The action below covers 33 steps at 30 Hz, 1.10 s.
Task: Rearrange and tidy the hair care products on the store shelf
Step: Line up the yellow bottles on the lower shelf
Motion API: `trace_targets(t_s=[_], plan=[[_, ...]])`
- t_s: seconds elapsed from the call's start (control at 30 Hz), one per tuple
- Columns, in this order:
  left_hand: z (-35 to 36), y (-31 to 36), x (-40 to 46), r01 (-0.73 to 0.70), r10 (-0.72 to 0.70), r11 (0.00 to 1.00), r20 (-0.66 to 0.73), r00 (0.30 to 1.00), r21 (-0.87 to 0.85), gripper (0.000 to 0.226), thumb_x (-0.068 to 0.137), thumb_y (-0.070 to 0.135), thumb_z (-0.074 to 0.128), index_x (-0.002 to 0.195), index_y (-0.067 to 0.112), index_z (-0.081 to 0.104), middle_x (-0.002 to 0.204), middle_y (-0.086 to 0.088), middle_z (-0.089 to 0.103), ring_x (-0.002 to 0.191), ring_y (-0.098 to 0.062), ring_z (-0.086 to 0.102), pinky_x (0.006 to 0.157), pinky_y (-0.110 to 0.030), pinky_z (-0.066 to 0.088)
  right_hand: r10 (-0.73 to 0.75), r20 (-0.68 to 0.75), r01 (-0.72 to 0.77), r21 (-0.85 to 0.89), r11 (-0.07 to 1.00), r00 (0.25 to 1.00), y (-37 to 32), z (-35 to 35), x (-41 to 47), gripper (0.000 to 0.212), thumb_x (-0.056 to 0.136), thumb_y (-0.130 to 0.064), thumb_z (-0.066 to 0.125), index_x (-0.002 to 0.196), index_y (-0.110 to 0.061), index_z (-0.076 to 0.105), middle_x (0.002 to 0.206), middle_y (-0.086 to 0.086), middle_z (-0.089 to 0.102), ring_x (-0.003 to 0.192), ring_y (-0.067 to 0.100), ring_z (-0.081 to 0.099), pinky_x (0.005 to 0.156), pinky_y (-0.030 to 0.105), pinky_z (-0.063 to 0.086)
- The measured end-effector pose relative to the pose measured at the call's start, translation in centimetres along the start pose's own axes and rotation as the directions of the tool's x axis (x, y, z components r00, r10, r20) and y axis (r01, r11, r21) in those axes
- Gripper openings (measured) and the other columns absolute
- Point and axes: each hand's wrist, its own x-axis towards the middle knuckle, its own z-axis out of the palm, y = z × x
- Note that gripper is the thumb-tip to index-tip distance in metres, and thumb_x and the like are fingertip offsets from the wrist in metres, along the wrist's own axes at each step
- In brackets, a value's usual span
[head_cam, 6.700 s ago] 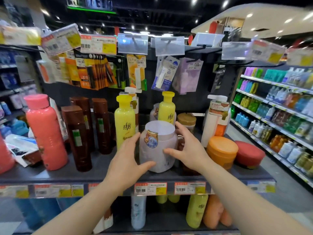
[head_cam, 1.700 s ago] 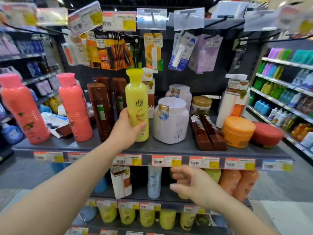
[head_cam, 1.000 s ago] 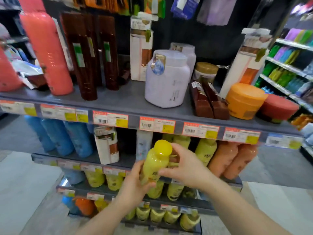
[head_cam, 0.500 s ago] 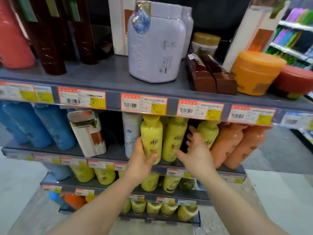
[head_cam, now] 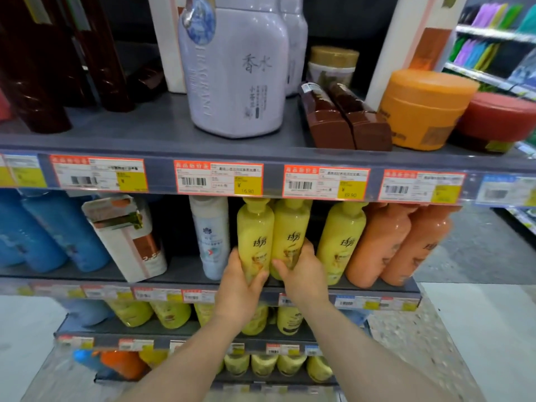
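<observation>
left hand [head_cam: 236, 288] grips yellow bottle [head_cam: 255, 236], centre frame, middle shelf [head_cam: 87, 275] | right hand [head_cam: 303, 275] curls round neighbouring second yellow bottle [head_cam: 290, 233] | bottles touching, upright | third yellow bottle [head_cam: 339, 242] just right

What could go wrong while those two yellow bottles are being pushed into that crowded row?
The left hand grips one yellow bottle and the right hand grips the next yellow bottle. Both stand at the shelf edge, so a slip might tip them off. Pushing sideways could also knock the leaning white tube.
</observation>
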Motion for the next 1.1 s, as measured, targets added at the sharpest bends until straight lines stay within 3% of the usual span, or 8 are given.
trace_targets(t_s=[0.2,0.53,0.67,0.9,0.97,1.1], plan=[[0.2,-0.4,0.1,0.027,-0.017,0.991,-0.079,0.997,0.128,0.040,0.083,0.018,0.072,0.117,0.024,0.052,0.106,0.007,0.066,0.097,-0.011,0.062,0.084,-0.031,0.052,0.014,-0.022,-0.014,-0.001,1.000,1.000,0.5,-0.2,-0.1,0.040,0.087,-0.027,0.069,0.117,-0.015,0.046,0.106,0.001,0.065,0.101,0.023,0.062,0.078,0.031,0.047],[0.8,-0.6,1.1,0.010,0.001,0.983,-0.063,0.998,0.185,0.034,0.088,0.016,0.067,0.117,0.019,0.050,0.107,0.001,0.066,0.098,-0.017,0.062,0.085,-0.035,0.052,0.051,-0.028,-0.051,0.011,0.999,0.998,1.1,-0.5,-0.2,0.046,0.085,-0.028,0.071,0.122,-0.014,0.047,0.110,0.003,0.064,0.103,0.023,0.061,0.081,0.032,0.048],[0.5,-0.4,1.1,0.055,-0.036,0.976,-0.093,0.995,0.212,0.041,0.084,0.025,0.071,0.119,0.017,0.052,0.106,0.000,0.068,0.098,-0.020,0.064,0.083,-0.041,0.054,0.086,-0.019,-0.086,0.002,0.996,0.996,1.6,-0.2,-0.5,0.039,0.085,-0.026,0.071,0.116,-0.012,0.051,0.109,0.005,0.065,0.103,0.024,0.061,0.082,0.033,0.048],[0.6,-0.8,1.4,0.041,-0.030,0.969,-0.047,0.998,0.244,0.029,0.089,0.023,0.066,0.114,0.017,0.053,0.104,-0.002,0.067,0.096,-0.022,0.063,0.082,-0.040,0.053,0.080,-0.036,-0.080,0.010,0.997,0.996,2.2,0.4,-0.5,0.034,0.088,-0.025,0.068,0.116,-0.015,0.052,0.107,0.002,0.065,0.100,0.022,0.061,0.079,0.029,0.047],[0.5,-0.4,1.3,0.060,-0.056,0.965,-0.024,0.998,0.257,0.034,0.089,0.025,0.065,0.119,0.016,0.051,0.109,-0.004,0.066,0.102,-0.023,0.062,0.085,-0.038,0.052,0.086,-0.027,-0.086,0.021,0.996,0.996,2.0,0.1,-0.8,0.034,0.088,-0.025,0.068,0.117,-0.014,0.053,0.108,0.001,0.066,0.101,0.021,0.061,0.081,0.029,0.047],[-1.1,1.0,0.1,0.092,-0.110,0.958,0.053,0.993,0.273,0.071,0.089,0.033,0.067,0.147,0.011,0.033,0.139,-0.003,0.053,0.127,-0.019,0.049,0.103,-0.030,0.041,0.056,-0.020,-0.057,-0.012,0.998,0.998,1.2,-1.1,-2.4,0.031,0.089,-0.028,0.067,0.112,-0.012,0.055,0.099,-0.002,0.065,0.094,0.019,0.062,0.071,0.024,0.043]])
